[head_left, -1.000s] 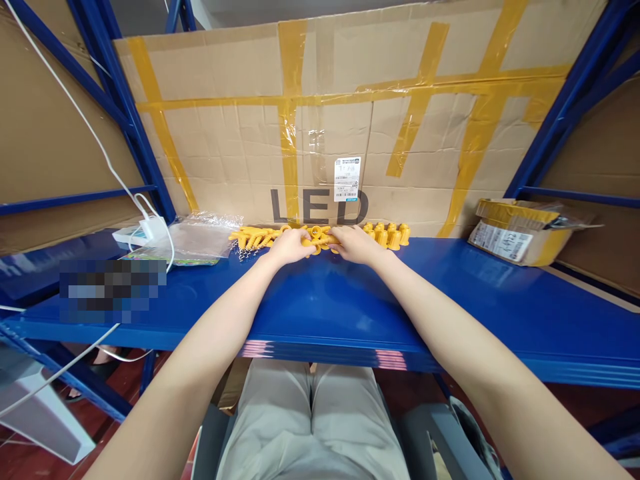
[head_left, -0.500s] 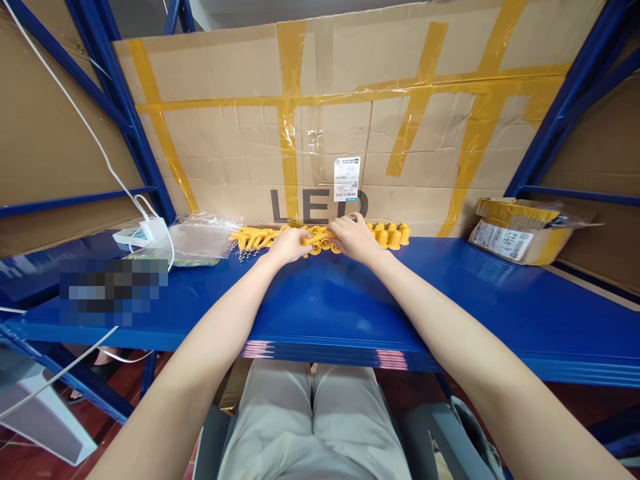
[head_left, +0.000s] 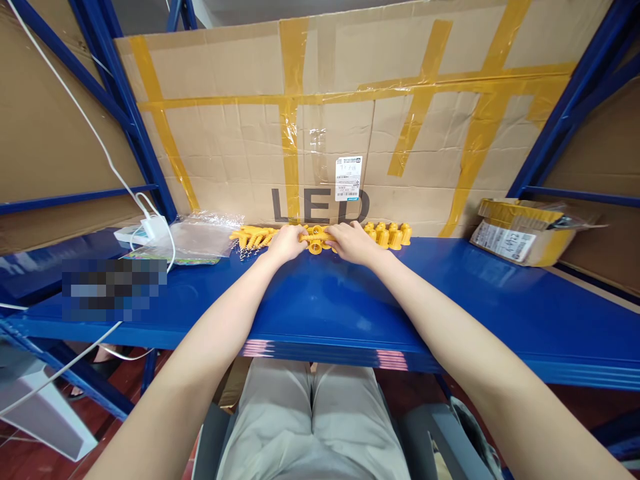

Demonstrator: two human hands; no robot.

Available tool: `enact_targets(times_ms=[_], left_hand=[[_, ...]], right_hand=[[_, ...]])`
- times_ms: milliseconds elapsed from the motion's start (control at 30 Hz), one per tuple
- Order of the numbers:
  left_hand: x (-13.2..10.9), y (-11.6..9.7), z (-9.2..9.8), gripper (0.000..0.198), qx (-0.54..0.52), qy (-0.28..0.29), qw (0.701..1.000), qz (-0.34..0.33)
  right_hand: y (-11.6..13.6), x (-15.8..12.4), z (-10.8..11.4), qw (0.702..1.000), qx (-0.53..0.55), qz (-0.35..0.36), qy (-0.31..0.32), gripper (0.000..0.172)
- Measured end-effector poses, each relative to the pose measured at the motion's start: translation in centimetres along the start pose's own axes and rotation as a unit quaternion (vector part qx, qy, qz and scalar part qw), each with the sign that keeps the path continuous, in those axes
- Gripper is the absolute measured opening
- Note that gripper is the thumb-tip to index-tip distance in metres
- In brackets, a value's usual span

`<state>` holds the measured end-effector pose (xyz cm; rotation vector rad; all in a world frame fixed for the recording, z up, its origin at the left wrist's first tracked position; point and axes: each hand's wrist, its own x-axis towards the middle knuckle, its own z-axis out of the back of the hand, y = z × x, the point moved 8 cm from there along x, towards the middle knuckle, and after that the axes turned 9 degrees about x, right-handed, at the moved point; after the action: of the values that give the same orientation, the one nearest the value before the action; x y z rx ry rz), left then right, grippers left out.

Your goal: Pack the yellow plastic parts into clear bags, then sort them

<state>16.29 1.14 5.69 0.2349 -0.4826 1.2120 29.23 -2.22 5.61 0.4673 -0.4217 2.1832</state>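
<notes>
My left hand (head_left: 287, 245) and my right hand (head_left: 354, 243) meet near the back of the blue shelf, each pinching one end of a slim yellow plastic piece (head_left: 318, 237) held level between them. Round yellow cup-like parts (head_left: 315, 248) lie right behind and below it, some hidden by my fingers. Beyond my right hand stand several yellow bell-shaped parts (head_left: 394, 235) in rows. To the left of my left hand is a pile of long yellow parts (head_left: 251, 235), with small metal hooks or chain bits (head_left: 246, 253) in front of it.
A large taped cardboard sheet (head_left: 225, 147) backs the blue shelf (head_left: 320, 313). On the right sits a small open carton (head_left: 523, 233). To the left are clear plastic bags (head_left: 205, 239), a white plug with a cable (head_left: 155, 228) and a blurred dark object (head_left: 115, 287).
My right fingers have lowered and closed round the end of the slim yellow piece, which now lies straighter between my hands. The left hand has hardly moved.
</notes>
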Motion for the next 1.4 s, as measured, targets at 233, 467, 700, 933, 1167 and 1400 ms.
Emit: enact_targets(times_ms=[233,467,700,933,1167,1400], left_hand=[[0.1,0.5,-0.3,0.033,0.020,0.013,1.000,0.020],[0.1,2.3,0.0,0.031,0.011,0.001,0.997,0.074],[-0.5,4.5,1.6,0.040,-0.022,-0.065,0.985,0.158],[-0.8,6.2,2.3,0.075,-0.015,-0.117,0.977,0.179],[-1.8,9.7,0.9,0.082,-0.015,-0.099,0.957,0.272],[-2.6,12.7,-2.0,0.072,-0.037,-0.008,0.934,0.356]], right_hand=[[-0.2,0.2,0.2,0.999,-0.032,-0.010,-0.009,0.020],[-2.1,-0.3,0.6,0.997,-0.053,-0.052,-0.031,0.022],[-2.0,-0.3,0.5,0.997,-0.045,-0.050,-0.039,0.023],[-2.2,-0.3,0.2,0.997,-0.041,-0.055,-0.031,0.025],[-2.6,-0.3,1.0,0.995,-0.013,-0.072,-0.064,0.029],[-6.2,-1.9,3.9,0.963,0.022,-0.160,-0.217,0.038]])
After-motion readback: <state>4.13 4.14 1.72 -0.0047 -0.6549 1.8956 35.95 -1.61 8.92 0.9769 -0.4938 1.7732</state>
